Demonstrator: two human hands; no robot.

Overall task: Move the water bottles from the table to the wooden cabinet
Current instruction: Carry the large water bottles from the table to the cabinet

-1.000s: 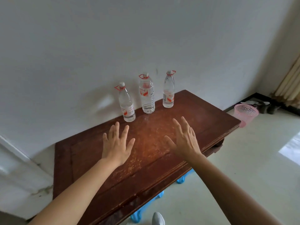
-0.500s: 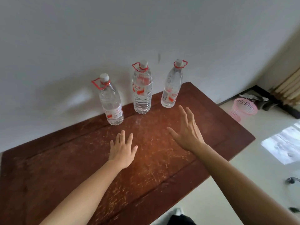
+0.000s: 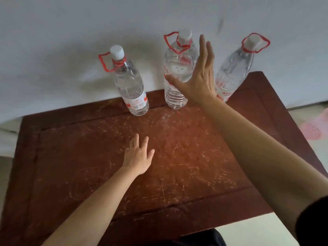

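Water bottles: three, left bottle (image 3: 130,86), middle bottle (image 3: 174,68) and right bottle (image 3: 234,68); clear plastic, white caps, red loop handles at the necks.
Position: all three stood in a row along the far edge of the wooden table (image 3: 177,174), close to the white wall (image 3: 71,32); gaps between them, none touching.
Right hand (image 3: 198,82): raised in front of the middle bottle, fingers straight and together, thumb spread across the bottle's lower body. It gripped nothing; contact with the bottle could not be judged.
Left hand (image 3: 137,157): released, fingers spread, low over the middle of the scratched tabletop, well short of the bottles. Could not tell whether it rested on the wood.
Right arm: dark sleeve (image 3: 316,219) at the lower right edge.
Surroundings: pink basket (image 3: 316,128) on the floor to the right, partly cut off.
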